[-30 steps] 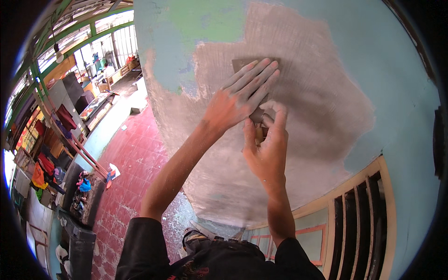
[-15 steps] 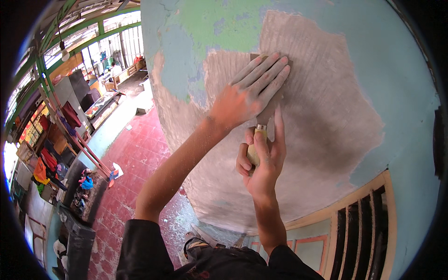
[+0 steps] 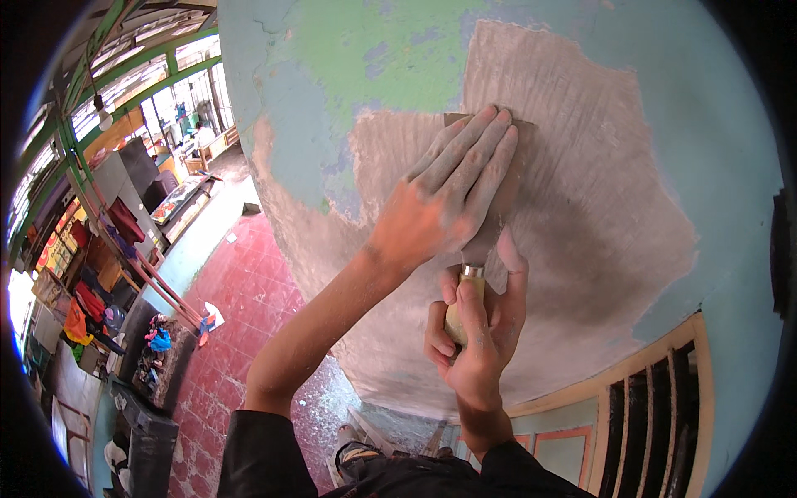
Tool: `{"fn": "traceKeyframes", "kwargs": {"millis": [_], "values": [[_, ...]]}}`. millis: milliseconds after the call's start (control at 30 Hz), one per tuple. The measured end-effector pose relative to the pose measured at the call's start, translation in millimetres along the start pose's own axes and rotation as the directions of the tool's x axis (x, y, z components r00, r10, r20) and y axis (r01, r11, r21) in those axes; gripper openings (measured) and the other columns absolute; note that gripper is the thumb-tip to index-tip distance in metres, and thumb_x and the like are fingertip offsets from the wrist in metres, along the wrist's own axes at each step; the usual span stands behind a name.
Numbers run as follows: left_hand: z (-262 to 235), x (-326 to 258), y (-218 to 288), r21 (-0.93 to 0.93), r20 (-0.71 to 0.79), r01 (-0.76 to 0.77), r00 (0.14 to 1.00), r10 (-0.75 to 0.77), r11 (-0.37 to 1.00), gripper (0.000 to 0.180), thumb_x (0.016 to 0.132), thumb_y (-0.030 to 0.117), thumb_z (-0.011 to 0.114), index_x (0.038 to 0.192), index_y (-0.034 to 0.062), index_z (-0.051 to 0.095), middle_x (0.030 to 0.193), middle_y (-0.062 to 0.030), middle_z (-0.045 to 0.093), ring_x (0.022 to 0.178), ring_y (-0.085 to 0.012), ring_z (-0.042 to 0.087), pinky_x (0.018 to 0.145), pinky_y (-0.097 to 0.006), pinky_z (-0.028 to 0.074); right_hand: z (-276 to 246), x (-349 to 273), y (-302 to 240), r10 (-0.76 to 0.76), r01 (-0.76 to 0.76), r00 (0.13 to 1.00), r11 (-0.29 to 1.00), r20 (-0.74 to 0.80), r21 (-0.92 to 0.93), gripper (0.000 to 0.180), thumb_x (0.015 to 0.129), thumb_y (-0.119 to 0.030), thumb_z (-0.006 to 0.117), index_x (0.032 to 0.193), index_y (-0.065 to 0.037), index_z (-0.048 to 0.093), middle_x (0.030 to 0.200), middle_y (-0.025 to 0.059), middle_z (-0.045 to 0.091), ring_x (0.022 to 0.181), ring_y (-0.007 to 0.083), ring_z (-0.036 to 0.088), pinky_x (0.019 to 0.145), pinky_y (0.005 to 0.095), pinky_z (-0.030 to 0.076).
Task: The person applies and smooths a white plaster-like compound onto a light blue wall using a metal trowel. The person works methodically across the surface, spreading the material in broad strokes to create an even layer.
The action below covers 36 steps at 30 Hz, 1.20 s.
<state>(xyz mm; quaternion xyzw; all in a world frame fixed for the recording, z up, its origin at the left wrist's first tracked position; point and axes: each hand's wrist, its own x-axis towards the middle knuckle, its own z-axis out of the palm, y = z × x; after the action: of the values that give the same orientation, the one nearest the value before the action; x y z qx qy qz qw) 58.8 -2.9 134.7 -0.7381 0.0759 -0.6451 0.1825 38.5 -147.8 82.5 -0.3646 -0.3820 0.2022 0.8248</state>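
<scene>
Head view: a scraper (image 3: pixel 482 246) lies with its broad metal blade against a wall, pointing up, its pale yellow handle and silver collar below. The right hand (image 3: pixel 486 334) holds that handle in curled fingers, with one digit stretched up beside the lower blade. The left hand (image 3: pixel 452 183) grips nothing; it lies flat over the blade, fingers straight and close together, coated in grey dust, the blade's upper corners showing past the fingertips. Around the tool spreads a rough, grey-brown bare patch (image 3: pixel 602 149), darkened by shadow on the right. Light blue paint (image 3: pixel 721 195) borders it, with green paint (image 3: pixel 365 62) above left. At lower right stands a wooden frame with dark slots (image 3: pixel 654 419). Left of the wall runs a red tiled floor (image 3: pixel 237 286), strewn with pale dust. Farther left are an orange cloth (image 3: pixel 75 322) and a hanging bulb (image 3: pixel 105 121).
</scene>
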Motion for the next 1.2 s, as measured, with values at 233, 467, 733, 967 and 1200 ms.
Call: {"fn": "traceKeyframes", "kwargs": {"millis": [233, 467, 733, 967, 1200], "values": [[-1, 10, -7, 0.010, -0.065, -0.023, 0.998, 0.023, 1.000, 0.044, 0.080, 0.007, 0.068, 0.122, -0.0009, 0.062, 0.122, -0.0137, 0.065, 0.115, -0.0288, 0.062, 0.094, -0.038, 0.056, -3, 7, -1, -0.067, 0.069, 0.995, 0.998, 0.076, -0.017, 0.054, 0.101, -0.015, 0.046, 0.148, -0.016, 0.022, 0.080, 0.0076, 0.046, 0.037, 0.0064, 0.036, 0.029, 0.0209, 0.022], [6, 1, -6, 0.017, -0.056, -0.015, 0.998, 0.016, 1.000, 0.046, 0.078, 0.005, 0.065, 0.124, 0.0007, 0.061, 0.129, -0.0094, 0.061, 0.123, -0.0256, 0.057, 0.100, -0.036, 0.052, -10, 13, 18, -0.153, 0.154, 0.982, 0.988, 0.112, -0.007, 0.053, 0.101, -0.015, 0.046, 0.149, -0.016, 0.023, 0.079, 0.0070, 0.048, 0.038, 0.0057, 0.036, 0.029, 0.0212, 0.021], [1, -3, 0, -0.023, -0.009, -0.017, 1.000, 0.016, 1.000, 0.041, 0.076, 0.001, 0.066, 0.117, 0.0007, 0.066, 0.125, -0.0131, 0.063, 0.120, -0.0312, 0.059, 0.097, -0.040, 0.054, -7, 5, 16, -0.107, 0.107, 0.993, 0.994, 0.052, 0.009, 0.054, 0.100, -0.011, 0.046, 0.147, -0.002, 0.021, 0.075, 0.0055, 0.053, 0.041, 0.0022, 0.039, 0.032, 0.0201, 0.027], [4, 8, -9, -0.072, -0.087, -0.026, 0.996, 0.020, 0.997, 0.043, 0.080, 0.004, 0.068, 0.123, -0.0006, 0.062, 0.124, -0.0158, 0.063, 0.120, -0.0321, 0.059, 0.100, -0.040, 0.052, -1, 9, 11, -0.105, 0.106, 0.993, 0.994, 0.044, -0.011, 0.053, 0.101, -0.016, 0.048, 0.149, -0.013, 0.025, 0.079, 0.0071, 0.049, 0.039, 0.0052, 0.037, 0.030, 0.0208, 0.021], [1, 53, -42, -0.035, -0.103, -0.071, 0.992, 0.068, 0.997, 0.050, 0.081, 0.003, 0.058, 0.131, -0.0032, 0.054, 0.136, -0.0190, 0.055, 0.128, -0.0359, 0.052, 0.108, -0.037, 0.043, 16, 62, -9, -0.271, 0.273, 0.954, 0.962, 0.133, -0.002, 0.056, 0.100, -0.019, 0.052, 0.150, -0.013, 0.027, 0.081, 0.0075, 0.051, 0.040, 0.0050, 0.038, 0.030, 0.0212, 0.021]]}}
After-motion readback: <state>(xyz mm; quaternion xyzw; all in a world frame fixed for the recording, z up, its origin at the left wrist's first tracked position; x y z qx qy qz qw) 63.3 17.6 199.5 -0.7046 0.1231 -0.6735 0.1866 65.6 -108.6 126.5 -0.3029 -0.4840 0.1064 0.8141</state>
